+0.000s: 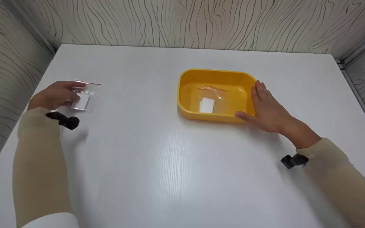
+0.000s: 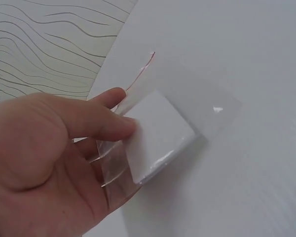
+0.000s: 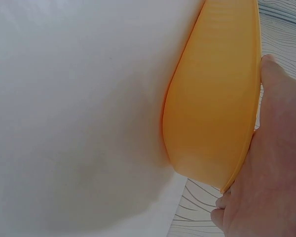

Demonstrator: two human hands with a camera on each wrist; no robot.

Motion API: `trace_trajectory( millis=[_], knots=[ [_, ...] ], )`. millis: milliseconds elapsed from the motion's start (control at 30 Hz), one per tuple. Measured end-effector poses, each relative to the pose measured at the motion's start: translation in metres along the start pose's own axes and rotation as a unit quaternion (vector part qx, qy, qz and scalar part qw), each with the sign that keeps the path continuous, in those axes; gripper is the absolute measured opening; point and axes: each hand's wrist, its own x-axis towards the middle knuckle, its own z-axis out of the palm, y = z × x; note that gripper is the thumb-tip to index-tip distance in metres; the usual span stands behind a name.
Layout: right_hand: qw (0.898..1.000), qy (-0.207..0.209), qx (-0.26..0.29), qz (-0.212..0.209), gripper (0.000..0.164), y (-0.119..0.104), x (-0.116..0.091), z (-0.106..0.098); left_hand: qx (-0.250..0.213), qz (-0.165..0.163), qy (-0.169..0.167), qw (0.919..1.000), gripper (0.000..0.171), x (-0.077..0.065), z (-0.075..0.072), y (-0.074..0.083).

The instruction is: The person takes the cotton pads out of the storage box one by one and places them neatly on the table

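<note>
At the table's left side my left hand (image 1: 55, 95) pinches a clear zip bag (image 1: 93, 91) with a red line along its top. Inside that bag is a white square piece (image 2: 160, 133), and the thumb presses on its edge in the left wrist view. My right hand (image 1: 269, 110) rests against the right end of a yellow plastic bin (image 1: 198, 116), fingers straight along the rim and thumb over the front corner. Within the bin lies another clear zip bag (image 1: 221, 101), also holding white pieces (image 1: 207, 105).
Both hands work over a white table (image 1: 157, 164). Wood-grain patterned panels (image 1: 176, 22) stand behind it and at both sides. A small black device (image 1: 62, 120) is strapped to the left wrist, and a similar black device (image 1: 294, 161) to the right.
</note>
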Motion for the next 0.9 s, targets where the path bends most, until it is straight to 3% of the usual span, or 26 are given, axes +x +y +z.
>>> trace_trajectory(
  millis=[467,633,900],
  knots=[
    [1.000,0.003,-0.003,-0.005,0.119,0.002,0.001,0.001,0.037,0.001,0.007,0.9993,0.060,-0.007,0.001,0.011],
    [1.000,0.002,-0.002,-0.004,0.119,0.001,0.001,0.001,0.058,-0.023,0.024,0.9978,0.061,-0.003,0.004,0.015],
    [1.000,0.000,0.001,0.000,0.119,0.001,0.000,0.001,0.068,-0.044,0.014,0.9966,0.067,-0.002,0.004,0.021]
  ],
)
